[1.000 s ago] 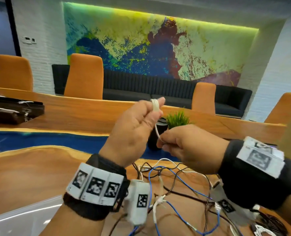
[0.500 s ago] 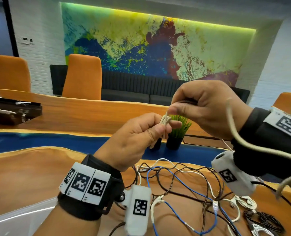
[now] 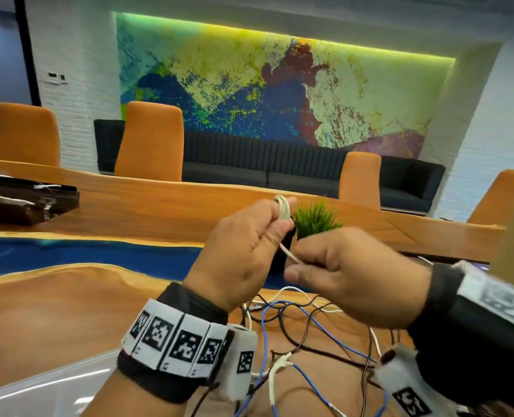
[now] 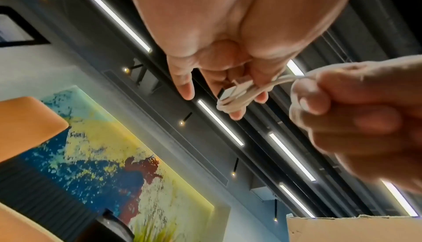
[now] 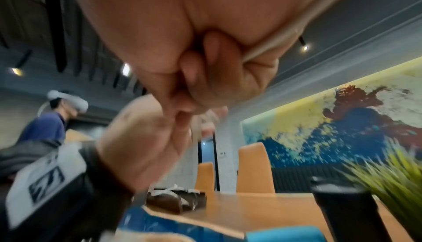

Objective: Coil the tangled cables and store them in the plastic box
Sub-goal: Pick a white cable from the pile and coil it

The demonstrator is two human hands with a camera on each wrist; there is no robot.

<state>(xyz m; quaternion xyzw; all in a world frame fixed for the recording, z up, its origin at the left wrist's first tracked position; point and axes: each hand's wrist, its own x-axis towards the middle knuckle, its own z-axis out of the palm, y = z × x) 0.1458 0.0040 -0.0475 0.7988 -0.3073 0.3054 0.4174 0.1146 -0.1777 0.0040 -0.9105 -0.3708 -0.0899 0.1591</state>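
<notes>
- Head view: my left hand (image 3: 243,251) is raised above the table (image 3: 54,311), its thumb and fingers pinching a small bundle of white cable (image 3: 283,210) wound into loops at the fingertips.
- A short run of that cable drops from the bundle to my right hand (image 3: 355,281), just beside the left, whose curled fingers pinch the strand.
- Under both hands lies the tangle of cables (image 3: 310,335), blue, dark and white strands crossing one another on the wood.
- At the lower left edge I see a clear rim, the plastic box (image 3: 39,392), well apart from the held cable.
- Behind the hands stands a potted plant (image 3: 314,219); orange chairs (image 3: 150,142) and a painted wall panel (image 3: 280,85) fill the back of the room.
- Left wrist view: the left hand (image 4: 228,38) closes its grip on the white cable (image 4: 237,94); several loops lie together between thumb and fingers, with a connector end in the bundle.
- The strand leads off to the right hand (image 4: 356,123), a closed fist around it.
- Right wrist view: the right hand (image 5: 205,47) is tightly curled, the white cable (image 5: 274,42) entering the fist and running up along the palm edge.
- The left hand (image 5: 146,137) sits just below it, blurred.
- A person in a blue shirt (image 5: 45,128) stands far off at the left.
</notes>
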